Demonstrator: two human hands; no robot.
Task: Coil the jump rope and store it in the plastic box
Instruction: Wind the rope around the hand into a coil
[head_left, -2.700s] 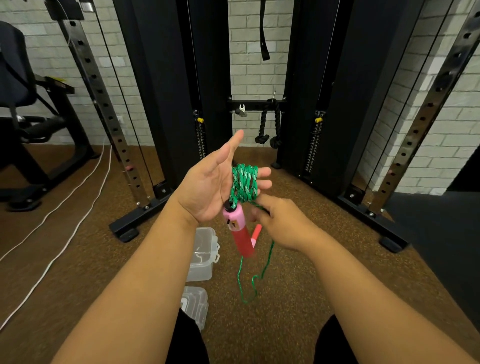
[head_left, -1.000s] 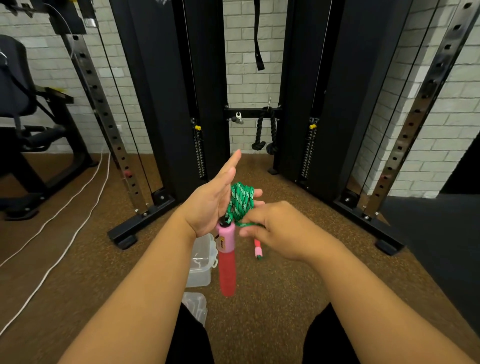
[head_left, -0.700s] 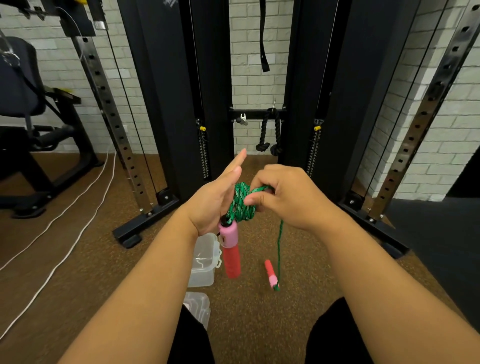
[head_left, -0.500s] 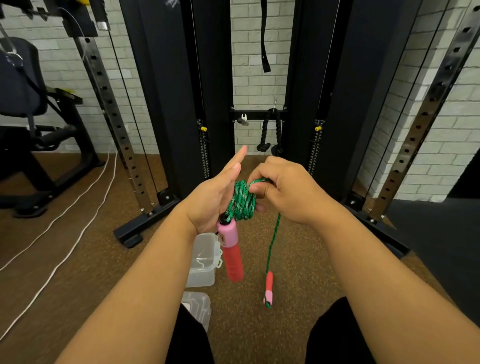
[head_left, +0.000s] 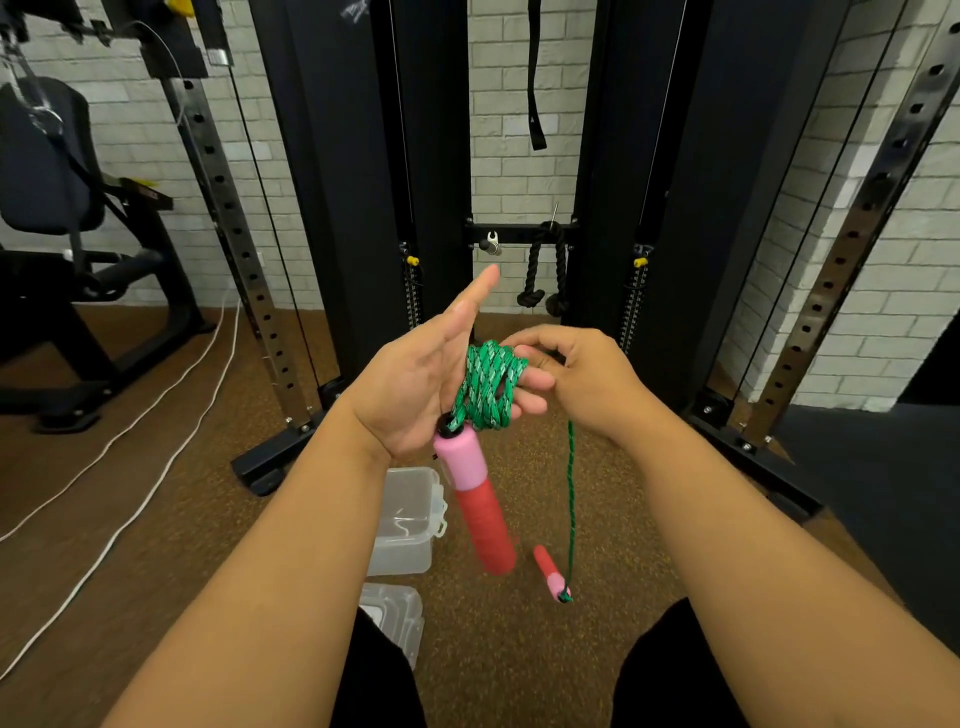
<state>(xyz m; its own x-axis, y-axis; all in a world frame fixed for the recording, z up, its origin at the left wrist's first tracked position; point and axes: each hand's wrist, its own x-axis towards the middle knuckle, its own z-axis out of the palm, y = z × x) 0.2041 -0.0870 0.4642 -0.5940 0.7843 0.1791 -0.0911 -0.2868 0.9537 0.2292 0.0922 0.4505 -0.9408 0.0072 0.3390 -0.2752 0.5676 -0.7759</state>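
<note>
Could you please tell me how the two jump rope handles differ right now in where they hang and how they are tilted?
The near handle hangs right below the left hand, off the coil; the far handle dangles lower, on a loose strand under the right hand. The near handle points down; the far handle hangs rope-end down. Both are pink and red.

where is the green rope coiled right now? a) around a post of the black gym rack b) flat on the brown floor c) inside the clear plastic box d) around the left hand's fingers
d: the green braided rope loops round the left hand's fingers, above the clear plastic box.
</note>
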